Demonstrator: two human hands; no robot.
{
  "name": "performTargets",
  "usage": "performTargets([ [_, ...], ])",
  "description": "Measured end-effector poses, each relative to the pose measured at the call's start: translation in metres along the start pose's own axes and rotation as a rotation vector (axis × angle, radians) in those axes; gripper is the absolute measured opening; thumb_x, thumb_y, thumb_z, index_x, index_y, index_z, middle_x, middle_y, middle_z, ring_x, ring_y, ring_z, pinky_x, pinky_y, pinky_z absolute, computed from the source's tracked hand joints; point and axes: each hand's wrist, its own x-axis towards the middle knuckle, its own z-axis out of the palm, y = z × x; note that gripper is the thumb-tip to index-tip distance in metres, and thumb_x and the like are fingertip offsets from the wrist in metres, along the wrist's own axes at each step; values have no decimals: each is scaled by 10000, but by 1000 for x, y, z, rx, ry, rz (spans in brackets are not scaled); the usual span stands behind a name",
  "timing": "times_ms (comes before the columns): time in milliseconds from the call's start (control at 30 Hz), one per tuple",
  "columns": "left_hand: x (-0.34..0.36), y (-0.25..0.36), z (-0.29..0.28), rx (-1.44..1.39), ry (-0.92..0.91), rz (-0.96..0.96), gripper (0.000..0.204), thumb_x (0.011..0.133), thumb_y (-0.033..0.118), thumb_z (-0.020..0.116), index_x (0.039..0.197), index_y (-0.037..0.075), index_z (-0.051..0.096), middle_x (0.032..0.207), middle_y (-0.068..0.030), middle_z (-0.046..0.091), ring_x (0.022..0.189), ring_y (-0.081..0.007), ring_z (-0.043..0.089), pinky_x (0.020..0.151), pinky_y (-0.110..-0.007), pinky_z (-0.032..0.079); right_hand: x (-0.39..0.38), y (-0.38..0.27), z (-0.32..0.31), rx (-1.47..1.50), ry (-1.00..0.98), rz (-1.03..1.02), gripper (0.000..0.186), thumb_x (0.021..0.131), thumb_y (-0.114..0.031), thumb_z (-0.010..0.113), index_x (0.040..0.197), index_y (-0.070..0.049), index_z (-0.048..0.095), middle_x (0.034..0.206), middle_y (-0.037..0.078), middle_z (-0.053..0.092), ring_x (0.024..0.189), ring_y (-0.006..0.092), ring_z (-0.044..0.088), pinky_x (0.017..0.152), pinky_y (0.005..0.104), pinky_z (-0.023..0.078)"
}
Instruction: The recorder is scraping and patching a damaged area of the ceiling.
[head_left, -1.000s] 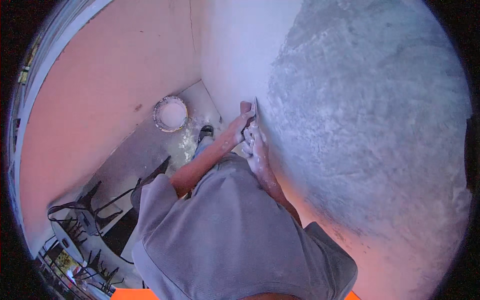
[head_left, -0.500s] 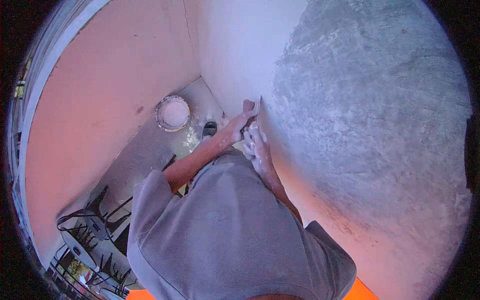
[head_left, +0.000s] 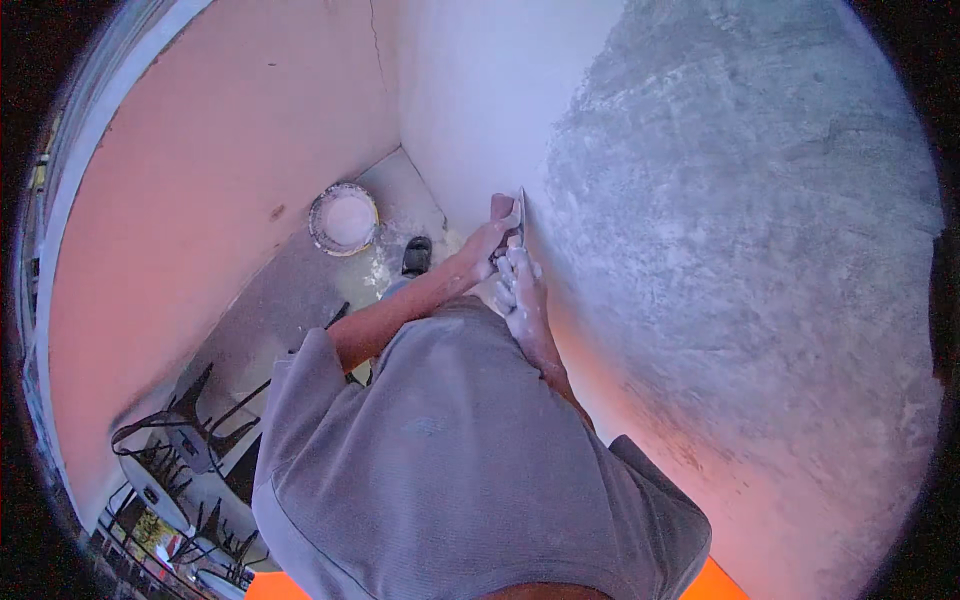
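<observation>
A thin flat-bladed putty knife point(head_left: 521, 212) stands edge-on against the wall point(head_left: 720, 200), its tip pointing away from me. My right hand point(head_left: 522, 285), smeared with white paste, is closed round its lower end, where the handle is mostly hidden by the fingers. Just beyond and to the left, my left hand point(head_left: 487, 243) grips along the blade, its fingers partly out of sight. Pale, smooth coating covers the wall's far left part, while a rough grey patch spreads over its right side.
A round bucket point(head_left: 344, 219) of pale paste stands on the floor by the pink left wall point(head_left: 200, 190). White splashes mark the floor beside my dark shoe point(head_left: 416, 256). Black-legged chairs point(head_left: 190, 445) are piled at the lower left. Both walls meet in a corner ahead.
Both hands and the putty knife have shifted very slightly, with the blade's tip a little farther up the picture. The grip looks the same. More of my shoe shows.
</observation>
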Motion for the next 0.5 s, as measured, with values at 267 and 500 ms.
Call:
performTargets([
  [267,20,12,-22,95,-61,-74,310,937,399,601,740,177,510,562,60,452,404,-92,361,381,-283,290,16,2,-5,-29,-41,-1,271,945,-389,637,1021,-144,548,798,-26,518,455,41,342,385,218,244],
  [500,-26,13,0,296,-207,-121,357,964,464,618,761,191,509,596,84,471,423,-48,359,373,-248,268,-13,8,-19,-45,-33,23,212,986,-321,589,910,-128,542,626,-82,395,440,25,311,375,219,230],
])
